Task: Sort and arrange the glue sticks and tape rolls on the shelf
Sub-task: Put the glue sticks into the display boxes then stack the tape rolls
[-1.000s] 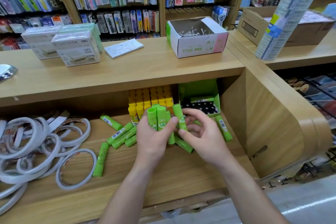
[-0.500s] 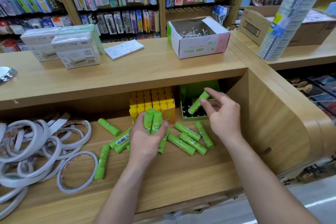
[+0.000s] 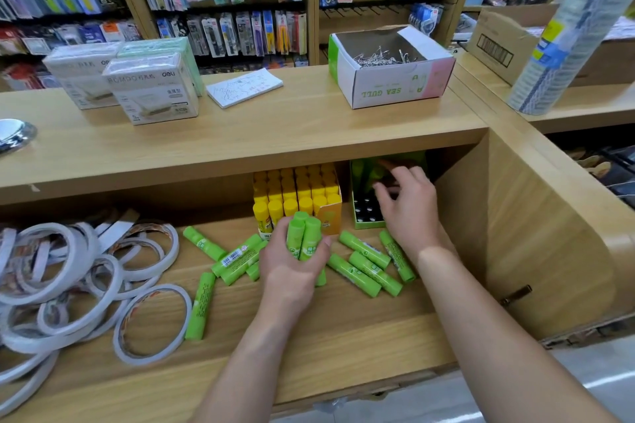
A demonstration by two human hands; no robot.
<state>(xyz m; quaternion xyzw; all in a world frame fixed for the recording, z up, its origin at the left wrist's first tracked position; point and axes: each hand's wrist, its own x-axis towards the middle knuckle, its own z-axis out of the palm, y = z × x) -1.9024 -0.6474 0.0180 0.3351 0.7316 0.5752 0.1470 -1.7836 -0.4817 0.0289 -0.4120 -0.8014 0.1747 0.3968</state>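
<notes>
Glue sticks [image 3: 304, 237] bunched in your left hand [image 3: 292, 264]; right hand [image 3: 410, 213] at far green box [image 3: 369, 225], grip indeterminable. Risk: your loose bundle slips, scattering sticks.

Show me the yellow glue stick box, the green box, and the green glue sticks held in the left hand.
Yellow glue stick box [image 3: 334, 216]: head view, its orange front right corner.
Green box [image 3: 368, 225]: head view, its front wall.
Held green glue sticks [image 3: 304, 232]: head view, the tubes' upper part.
</notes>
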